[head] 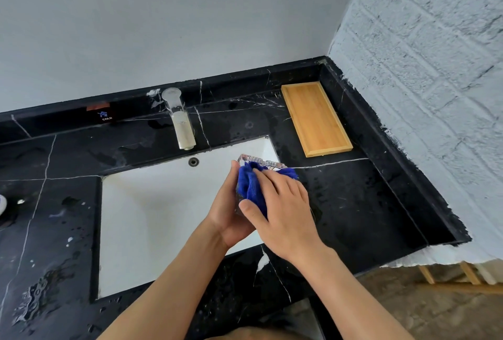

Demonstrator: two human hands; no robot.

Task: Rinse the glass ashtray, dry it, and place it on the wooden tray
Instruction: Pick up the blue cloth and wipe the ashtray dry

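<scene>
The glass ashtray (258,162) is held tilted over the right end of the white sink (152,209), cradled from below and the left by my left hand (228,209). Only its far rim shows. My right hand (283,209) presses a blue cloth (253,187) into the ashtray, covering most of it. The wooden tray (315,119) lies flat on the black counter at the back right, beyond the sink and apart from my hands.
A faucet (181,122) stands behind the sink, with a COLD label (104,116) on the back ledge. The black marble counter (367,198) is wet, with puddles at the front left (40,296). A white brick wall (435,81) closes the right side.
</scene>
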